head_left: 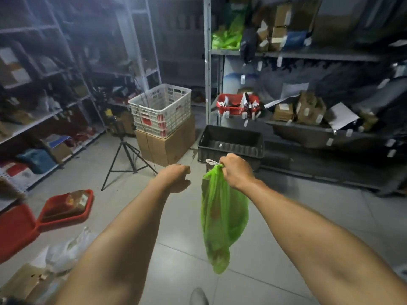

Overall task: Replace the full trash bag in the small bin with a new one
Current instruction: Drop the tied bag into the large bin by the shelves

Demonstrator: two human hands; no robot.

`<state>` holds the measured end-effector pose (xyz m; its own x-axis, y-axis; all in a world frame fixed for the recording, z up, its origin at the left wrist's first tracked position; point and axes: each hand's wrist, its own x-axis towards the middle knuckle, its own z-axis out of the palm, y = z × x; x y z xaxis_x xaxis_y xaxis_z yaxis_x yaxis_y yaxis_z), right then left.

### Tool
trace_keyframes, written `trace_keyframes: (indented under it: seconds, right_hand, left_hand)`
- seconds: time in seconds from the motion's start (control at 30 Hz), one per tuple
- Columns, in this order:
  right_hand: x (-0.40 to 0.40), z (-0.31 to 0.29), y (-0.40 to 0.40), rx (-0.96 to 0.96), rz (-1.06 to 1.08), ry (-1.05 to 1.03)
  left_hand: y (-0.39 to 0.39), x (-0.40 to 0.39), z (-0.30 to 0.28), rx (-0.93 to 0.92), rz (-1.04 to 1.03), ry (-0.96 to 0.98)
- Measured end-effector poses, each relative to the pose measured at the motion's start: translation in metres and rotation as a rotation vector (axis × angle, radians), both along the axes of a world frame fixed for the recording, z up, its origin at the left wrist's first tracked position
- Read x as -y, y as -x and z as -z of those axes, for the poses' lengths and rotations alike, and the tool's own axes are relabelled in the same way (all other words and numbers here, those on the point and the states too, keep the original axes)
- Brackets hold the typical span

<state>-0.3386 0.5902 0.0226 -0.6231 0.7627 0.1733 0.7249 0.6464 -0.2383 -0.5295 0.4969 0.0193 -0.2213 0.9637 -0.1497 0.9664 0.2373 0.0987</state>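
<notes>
Green bag [222, 219] contents blurred; left hand [176, 177] fingers hidden; red bin [13, 230] cut off at left edge

Trash bag [222, 219] thin translucent green plastic (crinkled); floor [275, 238] smooth glossy tile; crate [163, 111] white plastic lattice.

The trash bag [222, 219] is thin, translucent green plastic, and it hangs in the air above the pale tiled floor, touching nothing below it. Its neck is gathered tight at the top, where 1 white drawstring loop [211, 162] sticks out to the left of the gathered plastic. From there the bag drops long and narrow, widest around its middle and tapering to a crumpled point at the bottom. Dark, reddish-brown shapes show dimly through the plastic in the middle and near the lower end; what they are cannot be told.
</notes>
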Motion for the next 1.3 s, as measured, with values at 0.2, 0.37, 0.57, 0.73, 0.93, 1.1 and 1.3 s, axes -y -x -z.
trace_keyframes:
  seconds: [0.2,0.37,0.57,0.73,0.93,1.1,1.3]
  right_hand:
    - [-0.109,0.005,0.016,0.023,0.073,0.015]
    - [-0.196,0.002,0.039,-0.004,0.195,0.02]
    - [-0.296,0.003,0.071,-0.054,0.259,0.08]
    - [-0.389,0.009,0.104,-0.052,0.21,0.075]
    - [-0.515,0.015,0.137,-0.062,0.148,0.121]
    - [-0.596,0.015,0.167,-0.088,0.134,0.143]
    - [-0.671,0.03,0.211,-0.057,0.135,0.163]
  left_hand:
    - [0.025,-0.115,0.007,0.013,0.072,0.004]
    - [0.062,-0.206,-0.002,-0.007,0.119,0.022]
    - [0.093,-0.312,-0.003,-0.015,0.115,0.008]
    - [0.114,-0.4,0.005,-0.008,0.091,-0.007]
    - [0.141,-0.514,0.012,0.011,0.042,0.048]
    - [0.159,-0.592,0.019,0.047,-0.028,0.029]
    - [0.192,-0.669,0.042,0.073,-0.046,0.126]
